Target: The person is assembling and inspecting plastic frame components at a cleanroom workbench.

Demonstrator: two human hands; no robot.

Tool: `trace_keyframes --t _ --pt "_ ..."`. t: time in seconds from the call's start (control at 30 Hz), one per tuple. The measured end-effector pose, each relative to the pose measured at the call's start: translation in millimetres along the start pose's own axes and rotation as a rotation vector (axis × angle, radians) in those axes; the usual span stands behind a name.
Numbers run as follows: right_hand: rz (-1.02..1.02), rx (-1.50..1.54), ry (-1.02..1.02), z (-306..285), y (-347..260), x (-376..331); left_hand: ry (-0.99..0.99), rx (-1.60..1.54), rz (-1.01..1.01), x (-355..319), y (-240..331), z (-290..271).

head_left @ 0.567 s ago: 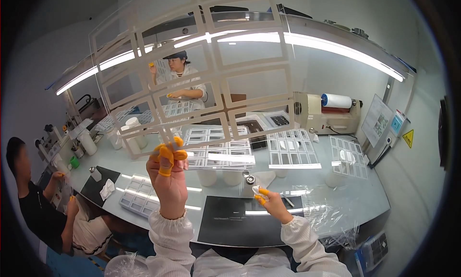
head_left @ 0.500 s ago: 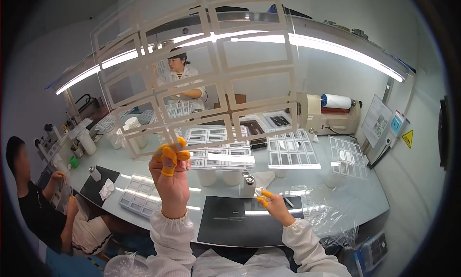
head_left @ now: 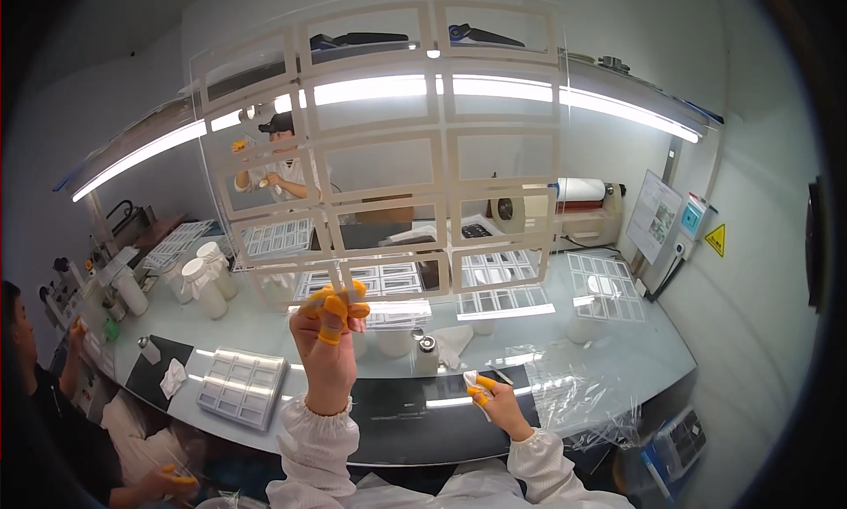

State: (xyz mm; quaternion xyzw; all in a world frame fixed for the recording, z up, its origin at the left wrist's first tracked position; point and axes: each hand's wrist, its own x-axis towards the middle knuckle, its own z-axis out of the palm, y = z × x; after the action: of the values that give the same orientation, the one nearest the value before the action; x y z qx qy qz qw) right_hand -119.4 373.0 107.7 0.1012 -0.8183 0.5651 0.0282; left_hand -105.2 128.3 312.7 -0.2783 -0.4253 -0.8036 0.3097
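My left hand, with yellow finger cots, is closed on the lower edge of a large clear sheet printed with pale rectangular frames. The sheet stands raised and nearly upright, and the bench and lamp show through it. Low over the dark mat, my right hand, also in yellow finger cots, pinches a crumpled white wipe. A metal-topped dispenser bottle stands just beyond the mat, left of the wipe.
A stack of framed sheets lies left of my left arm. Other framed sheets rest on white jars. Crinkled clear film covers the bench's right side. A roller machine stands behind. One person sits left, another works across the bench.
The raised sheet looks more upright and sits further right in view. My left hand still grips it, my right still holds the wipe. The person at left has lowered one hand.
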Motion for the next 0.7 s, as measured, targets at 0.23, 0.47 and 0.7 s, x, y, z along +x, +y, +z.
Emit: trace_keyframes --t 0.23,0.47,0.7 --pt "0.082 0.233 0.054 2.0 19.2 -16.2 -0.092 -0.093 -0.062 2.8 -15.6 20.7" --pt "0.065 0.106 -0.013 6.3 26.7 -19.4 -0.110 -0.090 -0.036 -0.7 -26.2 32.0" --pt "0.115 0.200 0.054 3.3 22.2 -24.4 -0.142 -0.076 -0.039 -8.2 -40.3 28.7"
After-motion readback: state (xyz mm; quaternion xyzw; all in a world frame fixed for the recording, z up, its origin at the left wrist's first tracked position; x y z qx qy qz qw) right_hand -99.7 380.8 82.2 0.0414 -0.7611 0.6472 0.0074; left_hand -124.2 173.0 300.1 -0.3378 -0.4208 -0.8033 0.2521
